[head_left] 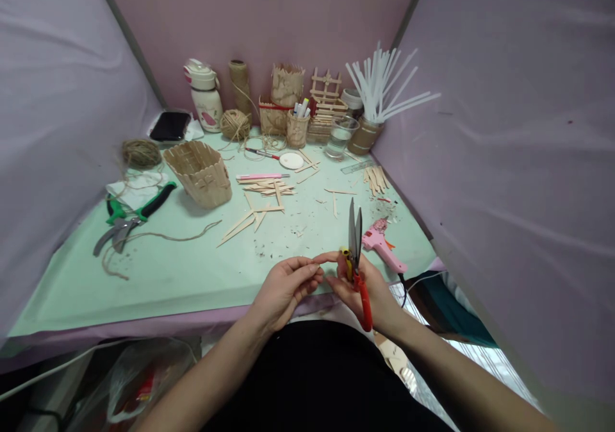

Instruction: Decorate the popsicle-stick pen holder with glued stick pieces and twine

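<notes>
My right hand (372, 288) is closed around red-handled shears (356, 252), whose blades point up and away over the table's front edge. My left hand (288, 284) is beside it, fingers curled, with fingertips pinched close to the right hand's fingertips at the base of the blades. What the left fingers pinch, if anything, is too small to make out. A pink glue gun (382, 243) lies on the green table (192, 265) just beyond the right hand.
A craft-stick basket (199, 172) stands left of centre, with loose craft sticks (266, 191) beside it. Green-handled pliers (132, 217) and twine (141, 153) lie at the left. Jars, a flask, white rods (384, 86) and a phone (169, 125) line the back. Cloth walls close three sides.
</notes>
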Action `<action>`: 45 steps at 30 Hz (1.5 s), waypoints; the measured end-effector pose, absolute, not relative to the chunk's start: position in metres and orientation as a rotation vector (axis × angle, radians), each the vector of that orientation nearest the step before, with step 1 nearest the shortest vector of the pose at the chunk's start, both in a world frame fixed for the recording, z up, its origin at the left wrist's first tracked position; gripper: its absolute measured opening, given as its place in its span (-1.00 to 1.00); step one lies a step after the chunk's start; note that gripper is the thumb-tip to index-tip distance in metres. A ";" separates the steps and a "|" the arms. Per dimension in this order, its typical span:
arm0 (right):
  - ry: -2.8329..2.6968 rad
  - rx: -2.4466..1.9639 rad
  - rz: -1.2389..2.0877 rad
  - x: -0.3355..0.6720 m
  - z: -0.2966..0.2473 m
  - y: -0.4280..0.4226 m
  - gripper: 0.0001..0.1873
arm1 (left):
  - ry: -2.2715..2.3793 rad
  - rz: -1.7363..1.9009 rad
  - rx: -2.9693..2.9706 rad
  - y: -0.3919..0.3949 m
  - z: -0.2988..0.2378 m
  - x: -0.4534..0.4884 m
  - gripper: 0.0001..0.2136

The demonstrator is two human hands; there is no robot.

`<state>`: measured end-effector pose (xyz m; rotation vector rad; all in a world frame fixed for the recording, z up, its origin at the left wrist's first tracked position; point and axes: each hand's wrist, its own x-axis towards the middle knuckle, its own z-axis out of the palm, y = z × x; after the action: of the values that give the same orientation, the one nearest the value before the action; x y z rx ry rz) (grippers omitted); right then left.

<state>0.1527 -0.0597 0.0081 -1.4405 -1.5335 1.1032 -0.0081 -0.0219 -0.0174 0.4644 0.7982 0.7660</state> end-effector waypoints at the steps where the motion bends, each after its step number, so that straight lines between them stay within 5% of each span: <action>1: -1.540 -1.433 1.104 0.153 0.008 -0.060 -0.79 | 0.798 0.766 0.467 -0.022 -0.018 -0.008 -0.84; 17: -2.135 -2.044 0.762 0.170 0.023 -0.070 -0.57 | 0.790 1.065 0.623 -0.025 -0.019 -0.007 -0.80; 45: -2.243 -2.106 0.633 0.174 0.018 -0.076 -0.61 | 0.795 0.980 0.673 -0.026 -0.026 -0.010 -0.83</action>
<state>0.1740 -0.0757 0.0183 -2.1059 -2.2435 0.6329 -0.0098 -0.0265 -0.0263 0.6733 0.7946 0.9798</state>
